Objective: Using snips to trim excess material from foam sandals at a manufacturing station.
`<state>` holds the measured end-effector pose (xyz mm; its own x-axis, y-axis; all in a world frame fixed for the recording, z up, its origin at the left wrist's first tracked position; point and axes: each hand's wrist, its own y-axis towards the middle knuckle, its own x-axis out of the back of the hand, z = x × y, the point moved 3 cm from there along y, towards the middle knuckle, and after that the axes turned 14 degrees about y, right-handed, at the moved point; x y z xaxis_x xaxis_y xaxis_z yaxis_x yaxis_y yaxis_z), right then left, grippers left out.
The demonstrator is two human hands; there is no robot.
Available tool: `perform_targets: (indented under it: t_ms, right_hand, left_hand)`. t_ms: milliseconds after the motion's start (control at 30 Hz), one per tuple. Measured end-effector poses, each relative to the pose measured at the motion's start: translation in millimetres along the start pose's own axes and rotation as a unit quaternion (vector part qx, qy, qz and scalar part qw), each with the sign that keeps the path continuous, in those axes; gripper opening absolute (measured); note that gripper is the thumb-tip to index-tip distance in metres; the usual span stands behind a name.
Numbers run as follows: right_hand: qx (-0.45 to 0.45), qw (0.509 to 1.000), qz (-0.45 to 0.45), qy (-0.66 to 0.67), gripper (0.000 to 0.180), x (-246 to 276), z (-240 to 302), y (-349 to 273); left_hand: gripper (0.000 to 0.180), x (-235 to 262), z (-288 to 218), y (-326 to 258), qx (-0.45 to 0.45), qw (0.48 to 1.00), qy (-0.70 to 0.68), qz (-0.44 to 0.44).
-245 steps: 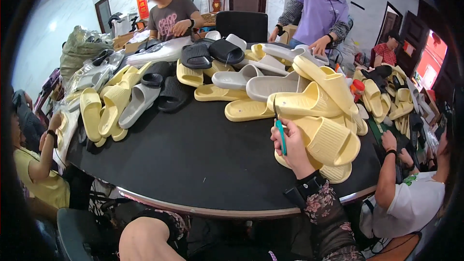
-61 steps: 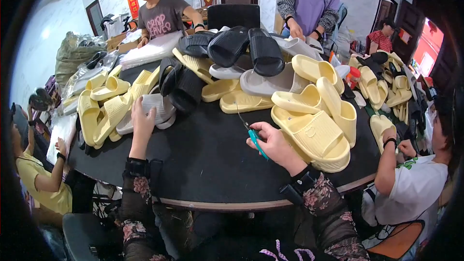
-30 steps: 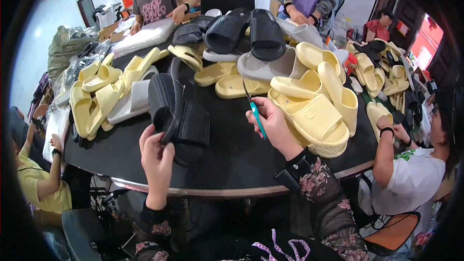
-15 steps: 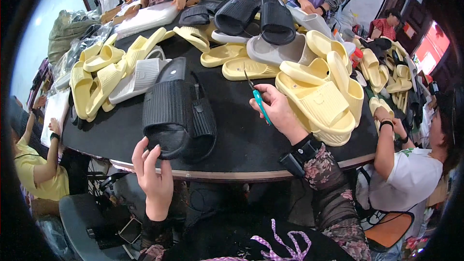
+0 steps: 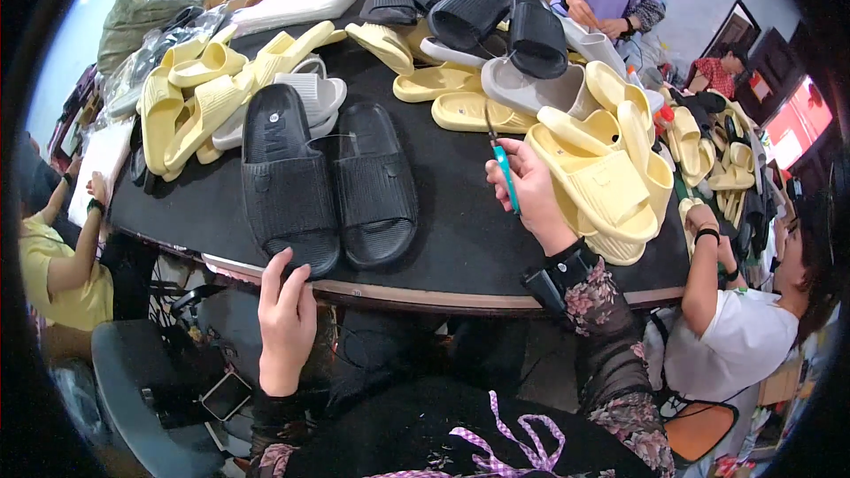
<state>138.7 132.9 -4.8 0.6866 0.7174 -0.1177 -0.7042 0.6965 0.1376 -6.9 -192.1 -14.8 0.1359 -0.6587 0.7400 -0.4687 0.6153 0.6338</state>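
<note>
A pair of black slide sandals (image 5: 326, 181) lies side by side at the near edge of the round black table (image 5: 460, 248). My left hand (image 5: 285, 319) holds the heel end of the left black sandal at the table's edge. My right hand (image 5: 531, 195) rests on the table to the right of the pair and grips small teal-handled snips (image 5: 503, 159), blades pointing up and away.
Heaps of yellow slides (image 5: 611, 168) lie right of my right hand and at the table's left (image 5: 199, 93). Black and grey slides (image 5: 496, 22) pile at the far side. People sit around the table: one at left (image 5: 62, 248), one at right (image 5: 744, 319), two at the far side.
My left hand reached out, took the black pair from the middle of the table and pulled it to the near edge. My right hand kept the snips and stayed near the yellow slides.
</note>
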Motion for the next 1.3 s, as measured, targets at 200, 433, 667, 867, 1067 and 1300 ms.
perform_targets:
  t_ms: [200,433,667,867,1067,1300]
  right_hand:
    - [-0.023,0.998,0.047,0.018,0.040,-18,22,-25]
    - [0.021,0.986,0.165,-0.011,0.041,-37,47,-55]
    - [0.031,0.978,0.175,-0.112,0.044,-18,80,-82]
    - [0.037,0.977,0.193,-0.079,0.036,-12,88,-96]
    - [0.023,0.979,0.177,-0.102,0.035,6,95,-113]
    - [0.090,0.984,0.128,-0.089,0.039,14,100,-109]
  left_hand:
    - [0.024,28,23,32,0.026,0.998,-0.005,-0.050]
    - [0.035,21,25,114,-0.059,0.985,0.132,0.093]
    - [0.048,-20,22,176,-0.172,0.943,-0.061,0.279]
    - [0.050,-55,35,183,-0.269,0.865,-0.059,0.419]
    - [0.033,-54,4,193,-0.129,0.855,-0.043,0.501]
    - [0.026,-17,-39,163,0.150,0.795,-0.314,0.496]
